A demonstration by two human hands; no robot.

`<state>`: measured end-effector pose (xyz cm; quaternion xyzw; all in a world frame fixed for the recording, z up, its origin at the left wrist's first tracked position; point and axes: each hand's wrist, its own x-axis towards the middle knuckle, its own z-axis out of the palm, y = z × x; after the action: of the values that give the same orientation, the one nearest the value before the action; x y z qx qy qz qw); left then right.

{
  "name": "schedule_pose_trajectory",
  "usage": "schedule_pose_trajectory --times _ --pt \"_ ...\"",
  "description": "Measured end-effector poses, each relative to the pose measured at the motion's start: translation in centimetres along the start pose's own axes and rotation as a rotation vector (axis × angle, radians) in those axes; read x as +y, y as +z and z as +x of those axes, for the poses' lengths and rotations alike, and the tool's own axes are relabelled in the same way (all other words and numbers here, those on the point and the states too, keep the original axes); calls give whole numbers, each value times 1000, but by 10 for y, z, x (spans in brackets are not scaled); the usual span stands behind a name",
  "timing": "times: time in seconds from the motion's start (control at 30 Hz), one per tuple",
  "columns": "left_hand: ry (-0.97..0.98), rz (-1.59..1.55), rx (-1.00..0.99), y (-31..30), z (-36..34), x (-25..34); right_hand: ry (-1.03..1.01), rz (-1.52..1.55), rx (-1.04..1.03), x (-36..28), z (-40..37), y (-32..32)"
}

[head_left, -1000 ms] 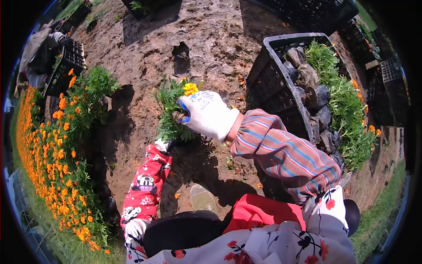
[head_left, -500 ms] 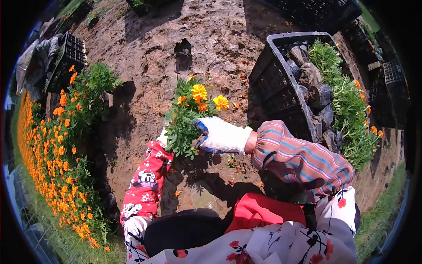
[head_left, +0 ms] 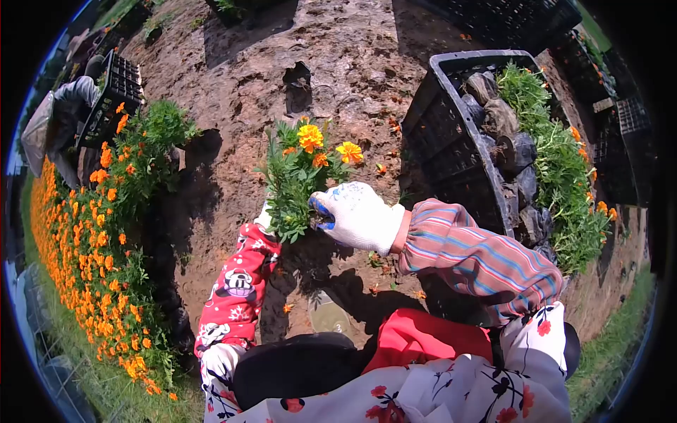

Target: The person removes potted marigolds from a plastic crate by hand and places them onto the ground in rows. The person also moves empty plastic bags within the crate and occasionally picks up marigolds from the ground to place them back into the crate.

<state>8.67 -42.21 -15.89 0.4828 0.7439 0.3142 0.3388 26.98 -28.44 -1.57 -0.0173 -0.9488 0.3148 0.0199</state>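
A leafy marigold plant [head_left: 293, 180] with yellow-orange blooms is in front of me. My left hand [head_left: 265, 216] is at its lower left, beneath the leaves; only a bit of white glove shows, and the plant moves along with it. Foliage hides the plant's base and the left fingers. My right hand [head_left: 360, 218], in a white glove with a blue palm, is at the plant's lower right edge. Its fingers are curled closed around something small and brownish that I cannot make out.
A black crate [head_left: 451, 141] on the right holds marigolds in dark bags [head_left: 518, 151]. Dense orange marigolds [head_left: 92, 261] line the left, near another black crate [head_left: 116, 92] and a person's sleeve [head_left: 77, 92]. A dug hole [head_left: 297, 74] is in the soil ahead.
The marigold plant has shifted slightly left and turned a little in my left hand. My right hand has tilted a bit, and its fingers have drawn slightly away from the leaves.
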Motion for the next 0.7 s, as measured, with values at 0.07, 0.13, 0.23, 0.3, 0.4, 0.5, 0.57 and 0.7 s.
schedule_pose_trajectory --times 0.07,0.13,0.23,0.3,0.4,0.5,0.57,0.7 --pt "-6 4 7 -3 -3 -1 -29 5 22 -5 -12 2" --pt "-19 13 22 -6 -4 -4 -43 110 31 -19 -20 -20" --pt "-29 21 42 -8 -1 -7 -35 228 -40 -25 -27 -62" --pt "-28 30 46 -9 -3 -4 -103 186 39 8 -30 -56" --pt "-31 33 37 -7 -5 -2 135 -32 98 44 -28 -55" --pt "-33 30 30 -5 -5 -2 439 -91 104 55 -6 -74" --pt "-33 34 25 -5 -4 -1 435 -87 76 64 6 -71" --pt "-38 33 14 -6 -5 2 31 -173 -125 45 18 -49"
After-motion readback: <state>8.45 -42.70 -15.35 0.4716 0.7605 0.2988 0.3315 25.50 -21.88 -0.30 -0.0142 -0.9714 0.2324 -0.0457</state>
